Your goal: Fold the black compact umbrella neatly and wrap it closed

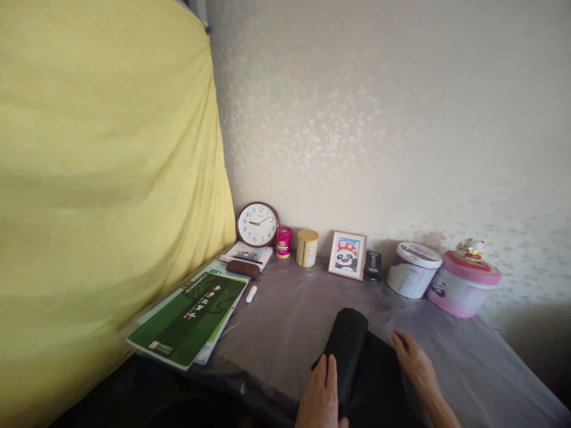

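A black roll of thin sheet material [350, 339] lies near the front edge of the table, partly unrolled, with a flat black stretch [379, 380] spreading to its right. I cannot make out whether it is plastic or cloth. My left hand [319, 392] rests along the left side of the roll, fingers straight and touching it. At the right edge of the flat stretch is my right hand [417, 365], its fingers bent and pressed together on that edge. The bottom of the roll runs out of view.
Notebooks [191, 315], a brown case [243, 268] and a small white object [251, 294] lie left. Along the wall stand a clock [257, 224], a pink tin [284, 242], a yellow-lidded can [307, 248], a panda picture frame [347, 255], and two tubs [413, 273]. A yellow curtain [107, 148] hangs left.
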`<state>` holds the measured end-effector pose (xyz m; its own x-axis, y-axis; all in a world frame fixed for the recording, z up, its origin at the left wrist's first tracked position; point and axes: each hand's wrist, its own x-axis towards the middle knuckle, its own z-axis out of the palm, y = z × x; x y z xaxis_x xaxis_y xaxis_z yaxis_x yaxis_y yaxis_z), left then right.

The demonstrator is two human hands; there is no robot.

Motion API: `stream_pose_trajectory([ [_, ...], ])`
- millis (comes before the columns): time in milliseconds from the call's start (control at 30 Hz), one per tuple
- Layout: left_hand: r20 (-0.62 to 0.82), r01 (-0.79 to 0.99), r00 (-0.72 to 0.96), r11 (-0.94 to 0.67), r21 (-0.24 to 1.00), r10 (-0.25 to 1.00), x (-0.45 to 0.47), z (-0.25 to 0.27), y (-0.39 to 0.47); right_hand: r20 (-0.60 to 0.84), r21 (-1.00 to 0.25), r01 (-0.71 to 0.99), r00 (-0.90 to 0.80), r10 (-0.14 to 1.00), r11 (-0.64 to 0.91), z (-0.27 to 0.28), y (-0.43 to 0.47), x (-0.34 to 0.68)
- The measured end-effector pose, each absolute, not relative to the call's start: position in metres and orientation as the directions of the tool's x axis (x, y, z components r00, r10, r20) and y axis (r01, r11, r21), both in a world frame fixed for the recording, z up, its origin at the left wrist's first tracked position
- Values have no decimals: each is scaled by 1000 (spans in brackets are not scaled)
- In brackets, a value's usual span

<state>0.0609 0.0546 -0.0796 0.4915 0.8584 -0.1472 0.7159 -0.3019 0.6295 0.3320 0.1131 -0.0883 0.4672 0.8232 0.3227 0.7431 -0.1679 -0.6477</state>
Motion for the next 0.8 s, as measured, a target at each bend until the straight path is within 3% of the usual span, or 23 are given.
stream_pose_trajectory([
  [167, -44, 714, 456, -336, 615, 889, 52, -58, 38, -31, -845, 448, 502, 864, -290, -80, 62, 327],
  [233, -11, 702, 452, -347, 622, 892, 51, -56, 34, -94, -839, 434, 480, 872, -329, -73, 51, 312],
  [333, 25, 681, 451, -362, 636, 892, 51, -58, 32, -48, -801, 498, 498, 866, -331, -68, 42, 295],
  [500, 11, 694, 452, -359, 624, 892, 53, -61, 31, 116, -791, 576, 473, 873, -207, -69, 37, 284],
  [667, -23, 713, 438, -332, 618, 899, 55, -62, 31, 85, -919, 386, 382, 920, -76, -55, 42, 270],
  [800, -36, 726, 444, -336, 599, 895, 56, -60, 29, 115, -947, 322, 365, 924, -9, -37, 59, 246],
])
